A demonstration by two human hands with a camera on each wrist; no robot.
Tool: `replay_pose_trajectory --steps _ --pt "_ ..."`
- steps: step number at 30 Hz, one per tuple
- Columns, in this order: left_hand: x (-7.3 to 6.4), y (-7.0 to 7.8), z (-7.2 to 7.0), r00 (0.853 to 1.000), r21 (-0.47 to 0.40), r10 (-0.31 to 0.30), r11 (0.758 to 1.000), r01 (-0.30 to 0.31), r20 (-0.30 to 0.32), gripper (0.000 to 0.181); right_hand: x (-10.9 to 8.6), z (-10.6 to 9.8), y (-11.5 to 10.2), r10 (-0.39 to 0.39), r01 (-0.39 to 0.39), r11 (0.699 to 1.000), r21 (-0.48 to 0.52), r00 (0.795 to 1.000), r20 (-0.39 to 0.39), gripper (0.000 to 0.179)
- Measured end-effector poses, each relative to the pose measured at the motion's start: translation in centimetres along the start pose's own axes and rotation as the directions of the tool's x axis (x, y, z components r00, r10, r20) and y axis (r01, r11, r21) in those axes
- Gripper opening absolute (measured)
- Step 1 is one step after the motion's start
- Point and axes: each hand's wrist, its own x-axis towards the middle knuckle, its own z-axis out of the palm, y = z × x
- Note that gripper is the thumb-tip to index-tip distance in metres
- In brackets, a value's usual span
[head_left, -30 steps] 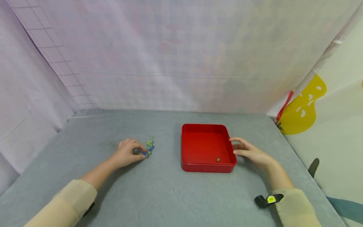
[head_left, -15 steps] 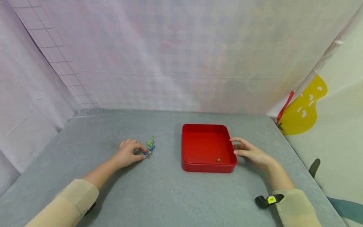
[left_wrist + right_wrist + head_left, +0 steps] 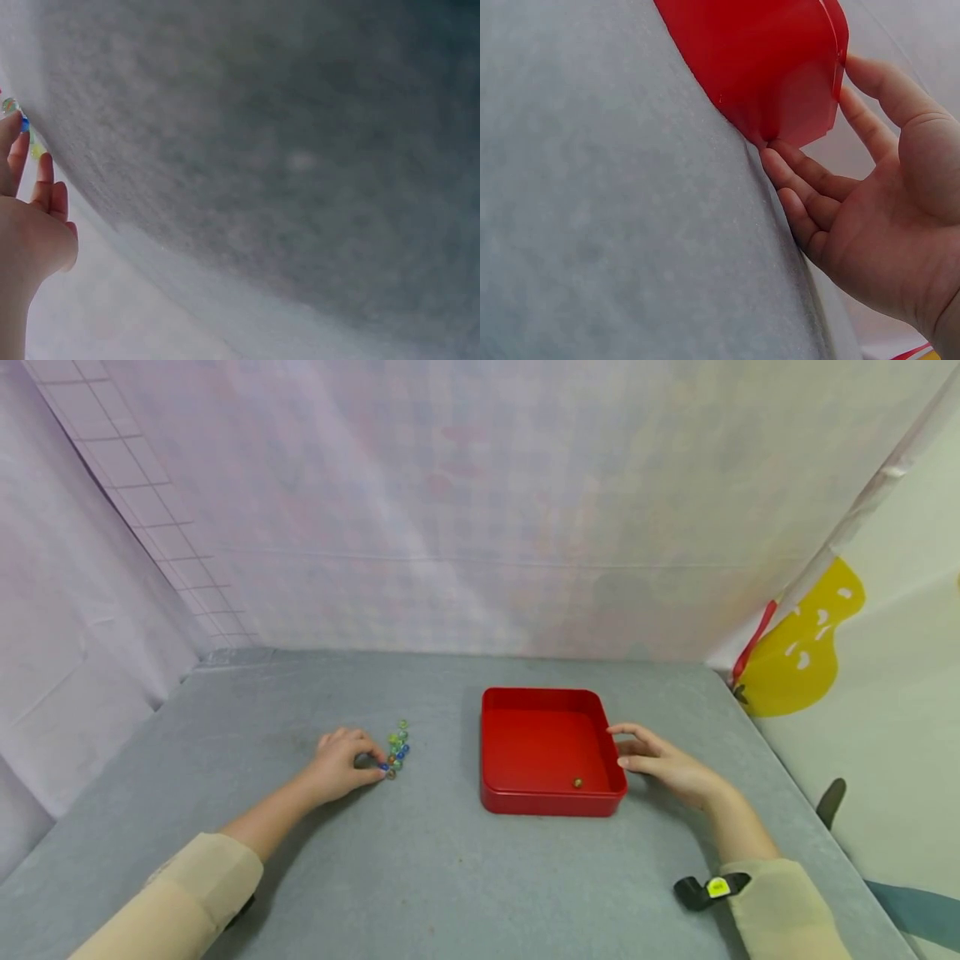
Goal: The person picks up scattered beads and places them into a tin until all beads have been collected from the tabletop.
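Observation:
On the left of the grey table, my left hand point(image 3: 343, 766) pinches a blue marble point(image 3: 385, 767) between thumb and index fingertips. Beside it lies a loose line of glass marbles point(image 3: 397, 750), green, yellow, blue and brownish. In the left wrist view the blue marble point(image 3: 25, 124) shows at the fingertips, while the other fingers are bent behind. My right hand point(image 3: 667, 766) touches the right wall of a square red box point(image 3: 551, 805). In the right wrist view its relaxed fingers rest at the box's rim and lower edge. One brownish marble point(image 3: 577, 783) lies inside the box near its front wall.
A grey cloth covers the table point(image 3: 450, 885). Pale curtains point(image 3: 480, 510) hang behind and at the sides, the right one printed with a yellow shape point(image 3: 802, 652). A black wrist device point(image 3: 708, 891) sits by the right sleeve.
The left fingertips cover slightly more of the blue marble than before. The right hand, the red box and the marble in it stay put.

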Motion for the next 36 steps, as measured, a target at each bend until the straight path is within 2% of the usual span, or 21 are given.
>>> replay_pose_trajectory --steps 5,12,16,25,36 --pt "0.0 -0.1 0.0 1.0 -0.011 -0.004 1.0 0.004 -0.006 0.01 0.0 0.1 0.0 0.002 -0.002 1.0 -0.005 1.0 -0.001 0.055" --pt "0.2 -0.2 -0.5 0.998 -0.023 0.009 1.0 -0.01 -0.058 0.011 0.0 0.0 0.0 0.004 -0.004 1.0 -0.002 1.0 0.0 0.056" --pt "0.4 -0.1 -0.8 0.998 -0.035 0.0 0.999 -0.003 -0.066 0.012 0.1 -0.1 0.0 0.003 -0.003 1.0 -0.004 1.0 -0.003 0.056" --pt "0.8 0.3 -1.3 0.999 -0.062 -0.029 0.998 0.026 -0.045 0.011 0.1 0.0 -0.2 0.007 -0.007 1.0 -0.013 1.0 0.0 0.056" --pt "1.3 1.0 -1.5 0.997 -0.08 -0.049 0.996 0.044 -0.056 0.015 -0.1 -0.1 -0.2 0.006 -0.006 1.0 -0.004 1.0 0.003 0.056"
